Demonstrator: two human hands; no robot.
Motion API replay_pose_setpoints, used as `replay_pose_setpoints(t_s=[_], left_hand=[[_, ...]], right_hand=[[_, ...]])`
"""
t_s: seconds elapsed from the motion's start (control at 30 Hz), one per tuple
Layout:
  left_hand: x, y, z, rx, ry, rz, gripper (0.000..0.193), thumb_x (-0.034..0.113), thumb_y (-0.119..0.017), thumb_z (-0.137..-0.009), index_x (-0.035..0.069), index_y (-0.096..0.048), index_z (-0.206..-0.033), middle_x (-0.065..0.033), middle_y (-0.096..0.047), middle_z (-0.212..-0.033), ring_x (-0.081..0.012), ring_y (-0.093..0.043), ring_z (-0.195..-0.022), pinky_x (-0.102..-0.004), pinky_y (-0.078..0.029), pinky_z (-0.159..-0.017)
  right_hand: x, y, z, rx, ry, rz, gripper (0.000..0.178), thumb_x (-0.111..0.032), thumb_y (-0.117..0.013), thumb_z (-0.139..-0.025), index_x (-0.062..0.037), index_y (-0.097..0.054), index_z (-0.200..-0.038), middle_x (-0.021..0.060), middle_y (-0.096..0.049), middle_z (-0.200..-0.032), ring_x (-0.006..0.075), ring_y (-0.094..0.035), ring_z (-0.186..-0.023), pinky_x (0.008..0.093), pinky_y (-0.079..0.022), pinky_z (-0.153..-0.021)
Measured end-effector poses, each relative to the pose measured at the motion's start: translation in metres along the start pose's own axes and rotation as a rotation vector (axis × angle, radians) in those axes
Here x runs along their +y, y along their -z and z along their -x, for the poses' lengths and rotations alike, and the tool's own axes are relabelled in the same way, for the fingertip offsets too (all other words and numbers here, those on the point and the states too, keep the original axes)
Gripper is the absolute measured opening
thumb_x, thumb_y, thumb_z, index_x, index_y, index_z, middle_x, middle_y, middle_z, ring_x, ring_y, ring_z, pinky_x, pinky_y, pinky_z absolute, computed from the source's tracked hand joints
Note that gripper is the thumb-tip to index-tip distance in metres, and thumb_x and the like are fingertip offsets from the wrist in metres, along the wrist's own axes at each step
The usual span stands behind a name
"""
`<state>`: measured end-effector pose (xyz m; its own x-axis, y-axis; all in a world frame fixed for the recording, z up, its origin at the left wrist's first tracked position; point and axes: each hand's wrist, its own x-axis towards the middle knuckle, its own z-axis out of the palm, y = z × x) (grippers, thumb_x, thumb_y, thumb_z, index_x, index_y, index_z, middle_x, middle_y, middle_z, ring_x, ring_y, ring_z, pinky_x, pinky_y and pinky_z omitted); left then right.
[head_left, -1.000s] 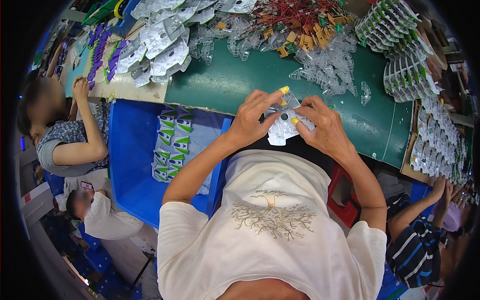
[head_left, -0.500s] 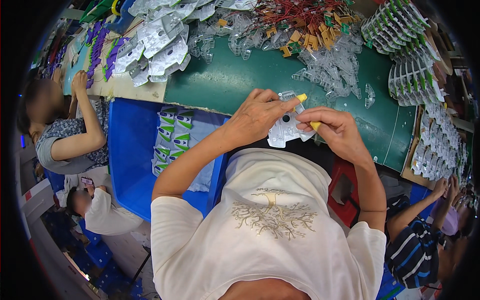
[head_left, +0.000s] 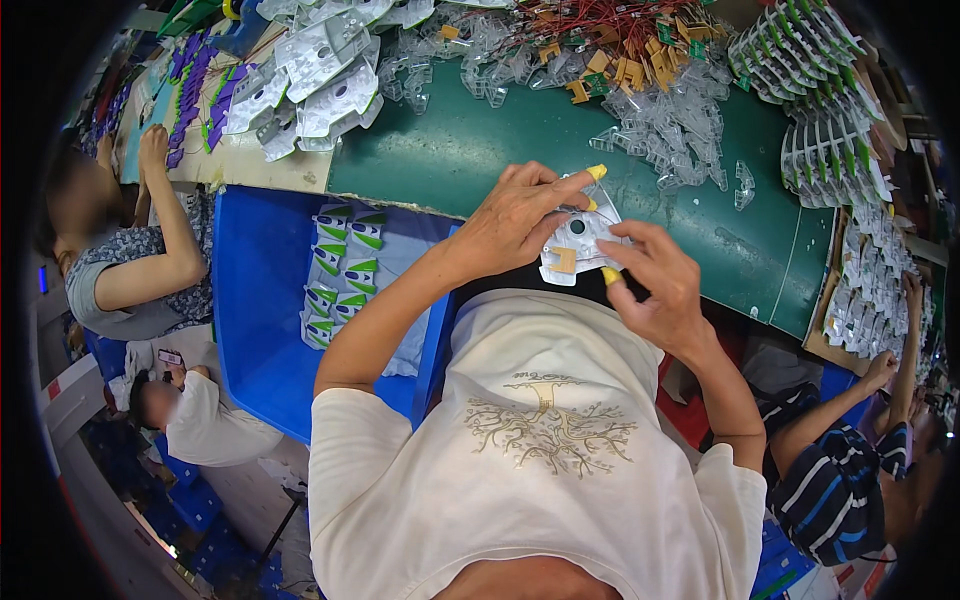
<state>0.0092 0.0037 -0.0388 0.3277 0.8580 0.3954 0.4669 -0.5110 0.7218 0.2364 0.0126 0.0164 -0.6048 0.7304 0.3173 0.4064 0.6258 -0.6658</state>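
My left hand (head_left: 510, 222) is closed on the upper left edge of a white plastic shell (head_left: 590, 240) with a round dark hole, held above the bench's front edge. Yellow coverings wrap some of its fingertips. A small tan board piece (head_left: 563, 261) lies on the shell's lower left part. From the right, my right hand (head_left: 660, 290) holds the shell's edge, fingertips on the face and the yellow-covered thumb low beside it. The thumb's exact contact is hard to make out.
On the green bench (head_left: 470, 150) lie clear plastic parts (head_left: 665, 140), red wires (head_left: 590, 20) with tan boards, and white shells (head_left: 325, 70). Stacked green-and-white shells (head_left: 840, 140) stand right. A blue bin (head_left: 255, 300) holds green-and-white pieces (head_left: 335, 265). Co-workers (head_left: 150, 250) sit on both sides.
The shell has turned in my hands, and the tan board piece now shows on its lower left. My right hand has shifted slightly down and left, its fingers less pinched.
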Motion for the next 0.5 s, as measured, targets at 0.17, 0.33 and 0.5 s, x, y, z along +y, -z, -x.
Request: replay_pose_setpoints(t_s=[0.17, 0.33, 0.5], left_hand=[[-0.004, -0.001, 0.003, 0.023, -0.015, 0.008, 0.059, -0.005, -0.062, -0.082, 0.008, -0.049, -0.138, -0.0006, -0.072, -0.107, -0.0243, -0.055, -0.095, -0.0386, -0.038, -0.093], [0.004, -0.002, 0.002, 0.190, -0.016, -0.014, 0.047, 0.000, -0.067, -0.083, 0.003, -0.057, -0.130, -0.0138, -0.064, -0.121, -0.0308, -0.058, -0.105, -0.0413, -0.043, -0.094], [0.019, -0.009, 0.003, 0.355, 0.452, 0.435, 0.036, 0.007, -0.067, -0.091, -0.002, -0.058, -0.124, -0.0154, -0.061, -0.122, -0.0202, -0.057, -0.113, -0.0325, -0.049, -0.090]], right_hand=[[0.021, -0.001, 0.029, -0.005, -0.336, -0.019, 0.025, 0.005, -0.066, -0.078, 0.0006, -0.062, -0.102, 0.0066, -0.062, -0.074, 0.0108, -0.053, -0.054, 0.0261, -0.042, -0.048], [0.022, -0.024, 0.037, 0.110, -0.426, -0.315, 0.022, 0.005, -0.060, -0.087, 0.0006, -0.050, -0.106, 0.0044, -0.060, -0.074, 0.0060, -0.056, -0.061, 0.0227, -0.045, -0.052], [0.019, -0.026, 0.044, 0.249, -0.354, -0.296, 0.022, 0.006, -0.060, -0.085, -0.0004, -0.050, -0.104, 0.0027, -0.060, -0.074, 0.0054, -0.056, -0.061, 0.0208, -0.045, -0.053]])
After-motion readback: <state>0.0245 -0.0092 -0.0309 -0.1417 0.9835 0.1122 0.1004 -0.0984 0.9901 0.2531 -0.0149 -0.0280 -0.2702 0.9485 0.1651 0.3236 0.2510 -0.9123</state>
